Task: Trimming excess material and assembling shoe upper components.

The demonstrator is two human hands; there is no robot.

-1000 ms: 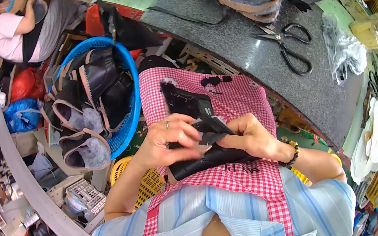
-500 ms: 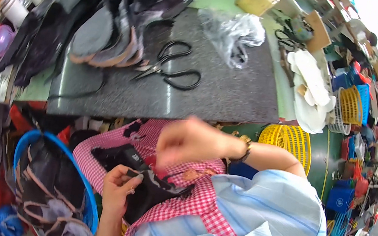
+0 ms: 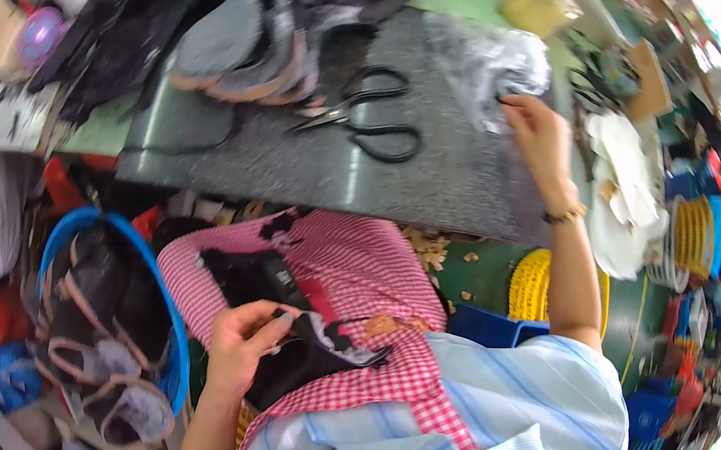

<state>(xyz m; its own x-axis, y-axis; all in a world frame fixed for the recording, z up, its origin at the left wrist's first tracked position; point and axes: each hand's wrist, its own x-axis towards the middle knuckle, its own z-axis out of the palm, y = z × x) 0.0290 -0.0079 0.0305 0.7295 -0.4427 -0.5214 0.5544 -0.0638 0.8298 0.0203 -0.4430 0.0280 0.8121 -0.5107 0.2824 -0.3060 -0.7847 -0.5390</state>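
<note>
My left hand (image 3: 243,344) is closed, thumb and fingers pinching the edge of a black bra (image 3: 306,368) on my lap. Part of the black fabric spreads over the checked red apron (image 3: 375,387). Stretched out over the table, my right hand (image 3: 540,146) has its fingertips pressed together at the edge of a clear plastic bag (image 3: 481,58). Whether they grip the bag itself or something small in it is hidden. Black-handled scissors (image 3: 382,128) lie partly open on the dark tabletop (image 3: 284,168), left of the right hand.
Grey and black bra cups (image 3: 224,42) are heaped on the table's left. White foam-like pieces (image 3: 620,174) lie at the right edge, a yellow block (image 3: 539,8) at the back. A blue-rimmed basket (image 3: 183,343) with more bras stands at my left; a yellow basket (image 3: 530,289) stands on the floor right.
My right hand has moved from above my lap, out and right, to the plastic bag. My left hand still pinches the bra. The whole view has shifted slightly.
</note>
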